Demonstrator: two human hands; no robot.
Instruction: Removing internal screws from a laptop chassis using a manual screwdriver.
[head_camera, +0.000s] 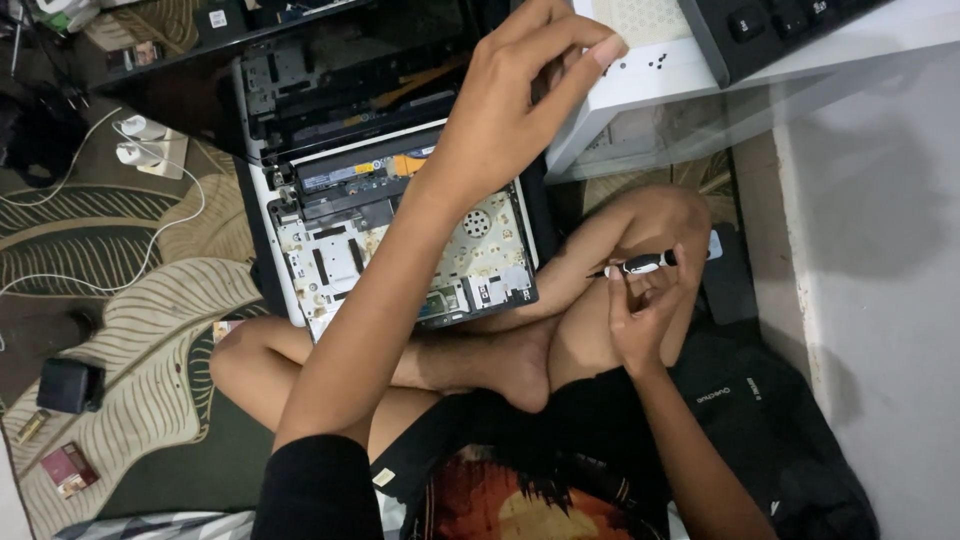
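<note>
Head view: a person sits cross-legged on a leaf-patterned rug (150, 300) with an opened white laptop chassis (400, 240) resting against the shins, its circuit boards and metal plates exposed. The left hand (520, 95) is raised above the chassis, thumb and forefinger pinched together near a white plastic tray (640, 70) that carries a few small black screws (655, 62). The right hand (640, 310) rests on the right knee, fingers closed around a black-and-white screwdriver (640, 265) lying roughly level. A black bag (760, 420) lies beside the right thigh.
</note>
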